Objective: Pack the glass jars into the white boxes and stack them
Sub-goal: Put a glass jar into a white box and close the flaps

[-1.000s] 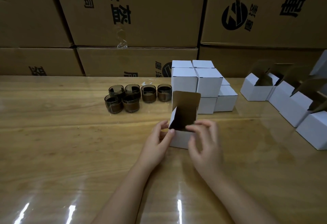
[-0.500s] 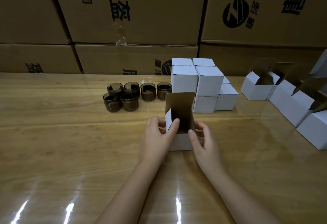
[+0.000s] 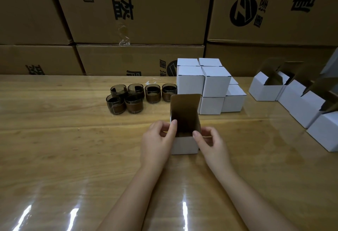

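Observation:
A small white box [image 3: 183,145] stands on the wooden table [image 3: 64,148] in front of me, its brown-lined lid flap upright. My left hand [image 3: 157,143] grips its left wall, thumb on the rim. My right hand [image 3: 208,143] pinches its right wall. Whether a jar is inside cannot be seen. Several dark glass jars [image 3: 134,103] stand in two rows behind and left of it. A stack of shut white boxes [image 3: 210,86] rises just behind it.
Several open white boxes [image 3: 301,106] line the table's right side. Big brown cartons [image 3: 139,11] form a wall along the far edge of the table.
The box has been turned square to me and both hands have settled on its side walls. The side flaps are down.

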`<state>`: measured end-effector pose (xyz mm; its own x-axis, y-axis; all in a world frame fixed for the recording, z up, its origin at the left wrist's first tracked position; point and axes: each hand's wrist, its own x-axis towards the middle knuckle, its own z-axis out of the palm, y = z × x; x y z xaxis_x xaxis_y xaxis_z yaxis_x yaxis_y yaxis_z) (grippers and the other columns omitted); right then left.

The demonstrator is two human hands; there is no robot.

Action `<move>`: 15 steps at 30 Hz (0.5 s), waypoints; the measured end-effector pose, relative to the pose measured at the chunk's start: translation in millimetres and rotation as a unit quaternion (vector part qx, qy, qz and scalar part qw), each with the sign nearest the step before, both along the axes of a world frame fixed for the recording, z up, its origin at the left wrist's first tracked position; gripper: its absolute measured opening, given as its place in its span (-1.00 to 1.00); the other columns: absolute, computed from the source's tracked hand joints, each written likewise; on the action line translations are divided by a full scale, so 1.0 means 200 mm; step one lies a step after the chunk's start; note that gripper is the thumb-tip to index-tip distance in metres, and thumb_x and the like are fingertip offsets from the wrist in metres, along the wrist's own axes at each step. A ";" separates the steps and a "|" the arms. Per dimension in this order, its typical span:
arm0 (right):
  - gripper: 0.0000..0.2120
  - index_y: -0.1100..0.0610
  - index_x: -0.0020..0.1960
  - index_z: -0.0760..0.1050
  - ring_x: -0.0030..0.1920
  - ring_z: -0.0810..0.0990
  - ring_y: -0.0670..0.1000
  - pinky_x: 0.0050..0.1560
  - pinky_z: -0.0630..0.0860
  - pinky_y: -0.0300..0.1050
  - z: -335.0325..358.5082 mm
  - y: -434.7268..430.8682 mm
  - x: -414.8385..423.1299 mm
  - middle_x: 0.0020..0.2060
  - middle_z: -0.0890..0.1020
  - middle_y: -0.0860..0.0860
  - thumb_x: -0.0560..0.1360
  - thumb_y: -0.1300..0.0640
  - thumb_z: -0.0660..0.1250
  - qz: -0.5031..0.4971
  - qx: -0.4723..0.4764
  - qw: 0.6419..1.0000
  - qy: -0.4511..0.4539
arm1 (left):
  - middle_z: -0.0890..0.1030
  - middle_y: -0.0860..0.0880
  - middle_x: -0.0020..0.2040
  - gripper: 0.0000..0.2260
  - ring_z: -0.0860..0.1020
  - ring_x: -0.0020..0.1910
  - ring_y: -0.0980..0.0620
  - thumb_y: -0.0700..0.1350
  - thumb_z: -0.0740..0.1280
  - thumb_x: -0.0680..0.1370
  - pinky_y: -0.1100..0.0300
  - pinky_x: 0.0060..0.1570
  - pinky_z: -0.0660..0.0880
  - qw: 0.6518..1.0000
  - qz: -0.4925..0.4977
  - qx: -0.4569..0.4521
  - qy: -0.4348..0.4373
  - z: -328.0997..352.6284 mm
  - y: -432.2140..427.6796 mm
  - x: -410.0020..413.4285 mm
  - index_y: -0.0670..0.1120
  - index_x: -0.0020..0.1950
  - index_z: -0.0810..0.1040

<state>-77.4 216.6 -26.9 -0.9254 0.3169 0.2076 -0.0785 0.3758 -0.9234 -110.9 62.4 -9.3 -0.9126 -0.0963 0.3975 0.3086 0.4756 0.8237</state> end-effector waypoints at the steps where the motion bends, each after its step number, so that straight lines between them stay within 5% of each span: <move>1: -0.73 -0.14 0.07 0.43 -0.06 0.53 -0.29 -0.22 0.44 -0.48 0.00 0.00 0.00 -0.08 0.57 -0.22 0.43 -0.20 0.32 0.003 -0.004 1.000 -0.007 | 0.52 0.13 -0.30 -0.73 0.48 -0.23 0.28 0.26 0.18 0.48 0.48 -0.32 0.34 1.000 -0.001 -0.004 0.005 0.00 0.00 0.00 0.13 -0.28 0.47; 8: -0.71 -0.09 0.13 0.43 -0.02 0.52 -0.22 -0.17 0.42 -0.38 0.00 0.00 0.00 -0.04 0.55 -0.20 0.46 -0.15 0.32 0.011 -0.027 0.999 -0.022 | 0.48 0.13 -0.35 -0.61 0.47 -0.27 0.20 0.29 0.08 0.51 0.41 -0.37 0.27 0.999 0.001 -0.017 0.036 -0.03 -0.02 -0.01 0.06 -0.26 0.51; 12: -0.74 -0.10 0.11 0.43 -0.02 0.52 -0.23 -0.15 0.41 -0.37 0.01 0.00 0.00 -0.04 0.55 -0.21 0.47 -0.13 0.33 0.012 -0.032 0.999 -0.025 | 0.46 0.18 -0.41 -0.65 0.40 -0.39 0.21 0.07 0.14 0.59 0.39 -0.41 0.26 0.999 -0.008 0.042 0.032 -0.05 -0.02 -0.01 0.18 -0.41 0.38; 15: -0.75 -0.11 0.11 0.41 -0.02 0.51 -0.24 -0.16 0.39 -0.38 0.01 0.00 0.00 -0.04 0.53 -0.22 0.48 -0.12 0.33 0.014 -0.031 0.999 -0.031 | 0.50 0.19 -0.39 -0.70 0.42 -0.40 0.24 0.02 0.16 0.61 0.42 -0.41 0.32 0.998 -0.013 0.064 0.011 -0.06 -0.03 -0.01 0.18 -0.34 0.41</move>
<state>-77.7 216.4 -24.1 -0.9446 0.3012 0.1304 -0.0304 0.3152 -0.9485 -113.9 57.3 -21.4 -0.9069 -0.1241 0.4026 0.3372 0.3588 0.8704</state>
